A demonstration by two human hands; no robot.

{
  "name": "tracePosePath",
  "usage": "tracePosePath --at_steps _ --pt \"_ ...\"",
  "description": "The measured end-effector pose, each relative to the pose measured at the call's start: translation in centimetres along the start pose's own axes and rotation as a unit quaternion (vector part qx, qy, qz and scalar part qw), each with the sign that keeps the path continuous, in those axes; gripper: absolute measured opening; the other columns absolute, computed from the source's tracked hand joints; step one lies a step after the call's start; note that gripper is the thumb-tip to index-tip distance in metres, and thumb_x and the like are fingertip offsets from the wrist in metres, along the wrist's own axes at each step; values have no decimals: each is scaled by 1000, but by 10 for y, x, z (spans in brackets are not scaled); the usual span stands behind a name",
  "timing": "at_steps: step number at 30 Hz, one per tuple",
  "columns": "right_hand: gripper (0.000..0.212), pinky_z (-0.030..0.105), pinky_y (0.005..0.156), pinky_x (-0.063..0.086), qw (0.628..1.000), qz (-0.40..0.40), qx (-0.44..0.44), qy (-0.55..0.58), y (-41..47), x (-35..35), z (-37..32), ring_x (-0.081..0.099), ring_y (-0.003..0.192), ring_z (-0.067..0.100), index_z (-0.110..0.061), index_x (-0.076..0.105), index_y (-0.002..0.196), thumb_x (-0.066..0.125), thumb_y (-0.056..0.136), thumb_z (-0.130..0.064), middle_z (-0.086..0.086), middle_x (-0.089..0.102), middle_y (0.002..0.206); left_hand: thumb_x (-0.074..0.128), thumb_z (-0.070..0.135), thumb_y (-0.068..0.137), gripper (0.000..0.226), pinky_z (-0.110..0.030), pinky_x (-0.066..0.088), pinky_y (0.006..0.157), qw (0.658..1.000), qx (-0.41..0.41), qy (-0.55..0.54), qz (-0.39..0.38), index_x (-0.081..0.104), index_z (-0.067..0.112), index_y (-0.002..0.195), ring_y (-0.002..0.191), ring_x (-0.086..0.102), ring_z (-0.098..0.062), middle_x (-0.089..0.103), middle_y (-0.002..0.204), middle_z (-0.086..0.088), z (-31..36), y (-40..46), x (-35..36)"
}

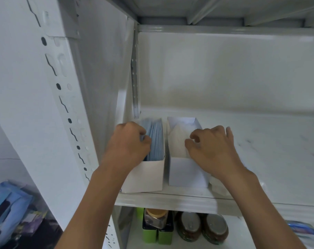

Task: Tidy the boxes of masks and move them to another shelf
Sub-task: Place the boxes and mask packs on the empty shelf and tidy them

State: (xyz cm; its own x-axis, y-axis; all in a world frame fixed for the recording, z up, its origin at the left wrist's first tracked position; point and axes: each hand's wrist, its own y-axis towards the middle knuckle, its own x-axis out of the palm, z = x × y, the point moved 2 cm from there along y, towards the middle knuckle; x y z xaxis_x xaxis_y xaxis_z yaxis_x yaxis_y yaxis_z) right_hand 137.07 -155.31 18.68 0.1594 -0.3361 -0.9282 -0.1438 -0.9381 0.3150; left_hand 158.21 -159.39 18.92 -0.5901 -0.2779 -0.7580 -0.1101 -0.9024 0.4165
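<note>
Two open white boxes stand side by side at the left end of a white shelf (pixel 251 141). The left box (pixel 147 175) holds a stack of blue masks (pixel 155 139) on edge. The right box (pixel 186 173) holds white masks (pixel 177 137). My left hand (pixel 129 142) is curled over the left box, its fingers closed on the near blue masks. My right hand (pixel 212 146) hovers over the right box with fingers bent and apart, holding nothing that I can see.
The shelf's white side wall (pixel 102 78) stands just left of the boxes. On the shelf below are green tins (pixel 157 232), a jar with a tan lid (pixel 155 216) and two brown jars (pixel 201 229). A blue packet (pixel 7 209) lies at lower left.
</note>
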Motion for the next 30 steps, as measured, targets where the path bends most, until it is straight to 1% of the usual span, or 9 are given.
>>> tracePosePath --at_steps 2,5,9,13,17,20,24,26,30 --pt "41 56 115 16 999 -30 13 -38 4 0 -2 44 119 30 -21 63 109 38 94 -49 1 67 100 64 23 96 14 -28 53 70 999 44 1 14 72 12 93 89 65 -22 65 103 -3 4 -3 0" --pt "40 52 98 24 991 -70 30 -109 10 -2 -10 40 105 28 -23 54 100 33 91 -56 0 52 87 65 11 92 13 -44 57 86 978 191 -9 83 77 8 97 87 69 -25 73 102 -7 22 -14 -4" --pt "40 45 91 25 986 -103 -5 -134 18 -2 -18 47 102 25 -24 51 96 40 88 -61 -1 47 87 56 20 92 25 -42 46 105 957 286 38 6 77 20 106 102 67 -15 76 108 4 42 -25 9" --pt "58 37 86 28 987 -154 -38 -23 21 3 -19 47 94 24 -21 51 126 52 84 -60 2 51 101 49 16 96 26 -37 48 93 960 271 36 -55 74 16 95 89 63 -17 71 94 0 38 -21 22" --pt "62 34 86 36 988 -151 -23 27 21 0 -18 49 102 27 -18 50 129 64 80 -53 6 53 114 51 15 97 24 -36 51 89 961 267 4 -66 75 14 97 89 63 -16 71 95 0 35 -20 24" --pt "51 35 83 45 994 -94 -2 58 19 -10 -17 54 102 28 -14 54 125 67 81 -37 8 56 114 52 17 98 21 -36 53 87 963 258 -16 -72 74 15 99 89 63 -14 70 97 1 33 -18 25" --pt "49 35 72 34 1000 7 -23 -14 18 -30 -22 57 95 33 -17 55 123 65 80 -38 9 58 107 57 23 99 26 -34 55 94 970 232 -53 -55 63 22 125 103 63 -13 68 118 5 30 -19 26" --pt "52 35 77 38 999 -33 -34 5 18 -27 -24 57 106 33 -20 53 129 63 83 -42 9 58 119 59 23 98 36 -31 53 96 973 218 -62 -40 55 25 134 109 63 -15 65 126 4 29 -20 27" --pt "60 44 106 42 977 -184 -45 99 11 -9 -20 53 127 28 -35 39 150 40 96 -61 5 62 136 54 24 97 50 -33 51 99 975 210 -63 -40 45 23 146 116 62 -17 63 135 -2 28 -23 27"
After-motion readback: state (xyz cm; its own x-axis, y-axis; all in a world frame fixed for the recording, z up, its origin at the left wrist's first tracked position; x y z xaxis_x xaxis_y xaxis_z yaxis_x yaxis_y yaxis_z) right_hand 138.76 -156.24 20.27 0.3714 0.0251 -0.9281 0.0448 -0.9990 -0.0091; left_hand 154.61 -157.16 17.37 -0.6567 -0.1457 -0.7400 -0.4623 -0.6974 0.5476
